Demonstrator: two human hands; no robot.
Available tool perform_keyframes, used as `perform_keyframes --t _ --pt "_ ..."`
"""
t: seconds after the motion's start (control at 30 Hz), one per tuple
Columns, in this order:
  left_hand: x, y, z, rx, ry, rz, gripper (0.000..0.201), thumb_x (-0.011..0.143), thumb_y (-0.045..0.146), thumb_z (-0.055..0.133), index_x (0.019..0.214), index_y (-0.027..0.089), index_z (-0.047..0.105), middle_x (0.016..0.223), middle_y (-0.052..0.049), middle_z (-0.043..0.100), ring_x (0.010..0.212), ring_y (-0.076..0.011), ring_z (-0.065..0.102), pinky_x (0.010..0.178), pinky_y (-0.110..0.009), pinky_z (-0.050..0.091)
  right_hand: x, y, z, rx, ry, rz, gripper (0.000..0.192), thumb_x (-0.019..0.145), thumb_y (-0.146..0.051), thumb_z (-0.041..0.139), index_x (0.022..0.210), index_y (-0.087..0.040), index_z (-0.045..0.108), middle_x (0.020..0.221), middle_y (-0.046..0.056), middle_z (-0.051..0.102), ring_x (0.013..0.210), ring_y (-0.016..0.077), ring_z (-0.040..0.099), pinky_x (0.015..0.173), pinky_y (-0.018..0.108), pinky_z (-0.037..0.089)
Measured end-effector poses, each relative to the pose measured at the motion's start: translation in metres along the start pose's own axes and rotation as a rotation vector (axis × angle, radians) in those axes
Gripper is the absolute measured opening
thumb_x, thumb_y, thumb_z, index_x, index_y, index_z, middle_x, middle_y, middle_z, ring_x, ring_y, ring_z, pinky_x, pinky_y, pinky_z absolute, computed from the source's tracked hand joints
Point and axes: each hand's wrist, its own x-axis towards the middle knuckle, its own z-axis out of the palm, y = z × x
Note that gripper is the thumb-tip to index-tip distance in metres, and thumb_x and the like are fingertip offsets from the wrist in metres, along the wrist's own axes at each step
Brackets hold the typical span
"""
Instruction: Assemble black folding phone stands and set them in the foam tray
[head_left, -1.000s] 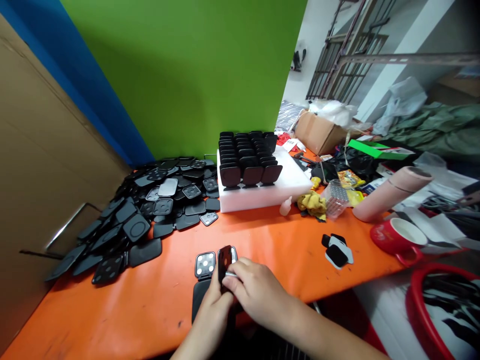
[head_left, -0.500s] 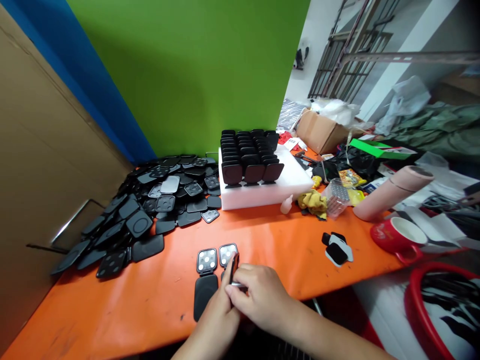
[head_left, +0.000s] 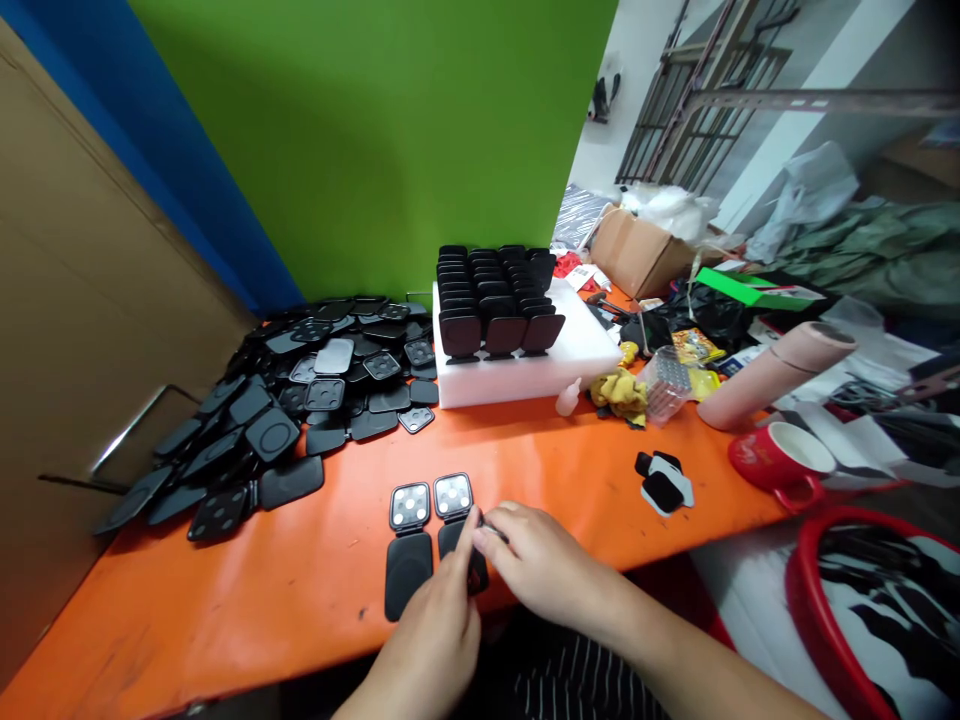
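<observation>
Now, at the near edge of the orange surface (head_left: 225, 620): both hands meet over a black cover (head_left: 461, 548). Left hand (head_left: 435, 640) pins it flat, fingers closed on its right edge. Right hand (head_left: 544, 570) pinches something thin and small at that edge; too small to identify. Second cover (head_left: 408, 587) lies just left. Two button pads (head_left: 431, 498) sit beyond, face up. Loose pile (head_left: 300, 400) far left; foam block (head_left: 525, 375) carries upright rows.

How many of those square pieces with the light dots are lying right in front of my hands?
2: left dotted piece and right dotted piece, side by side on the orange table.
</observation>
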Motion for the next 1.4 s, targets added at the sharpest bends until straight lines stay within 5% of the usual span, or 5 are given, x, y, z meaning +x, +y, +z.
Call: perform_keyframes --t 0.3,0.57,0.93,1.23,1.4 --pt "-0.003 0.007 0.002 0.077 0.018 -0.044 0.049 0.087 0.025 0.033 0.135 0.023 0.027 0.114 -0.011 0.058 0.098 -0.0245 0.057 0.08 -0.034 0.042 0.001 0.016 0.024 0.4 0.048 0.124 0.032 0.082 -0.037 0.048 0.058 -0.015 0.045 0.056 -0.004 0.043 0.055 0.0083 0.039 0.052 0.02 0.031" --pt "0.015 0.002 -0.018 -0.542 0.108 -0.084 0.043 0.087 0.041 0.039 0.119 0.015 0.05 0.093 -0.008 0.066 0.08 -0.0197 0.061 0.073 -0.029 0.047 0.004 0.007 0.022 0.975 -0.061 0.258 0.039 0.085 -0.052 0.037 0.074 -0.016 0.048 0.045 -0.008 0.032 0.04 0.0054 0.024 0.041 0.019 0.02" --pt "0.0 0.009 -0.026 0.17 0.225 0.233 0.055 0.073 0.007 0.042 0.123 0.029 0.047 0.123 0.002 0.054 0.111 -0.0169 0.051 0.095 -0.03 0.04 -0.007 0.007 0.011 1.051 -0.228 0.333 0.033 0.083 -0.046 0.046 0.07 -0.016 0.042 0.059 -0.006 0.034 0.045 0.0035 0.023 0.041 0.017 0.018" --pt "-0.002 0.012 -0.022 0.204 0.103 0.288 0.065 0.071 0.001 0.037 0.13 0.028 0.037 0.13 0.0 0.047 0.115 -0.0146 0.046 0.096 -0.025 0.038 -0.012 0.01 0.004 1.327 -0.307 0.478 0.03 0.083 -0.044 0.048 0.076 -0.014 0.046 0.063 -0.004 0.039 0.042 0.0006 0.019 0.039 0.015 0.008" --pt "-0.002 0.019 -0.023 0.039 0.118 0.279 0.061 0.072 0.001 0.038 0.127 0.029 0.042 0.125 -0.003 0.049 0.11 -0.0162 0.049 0.092 -0.025 0.04 -0.011 0.009 0.013 1.389 -0.168 0.486 0.029 0.078 -0.037 0.055 0.064 -0.014 0.044 0.051 -0.007 0.035 0.039 0.0013 0.02 0.038 0.017 0.009"
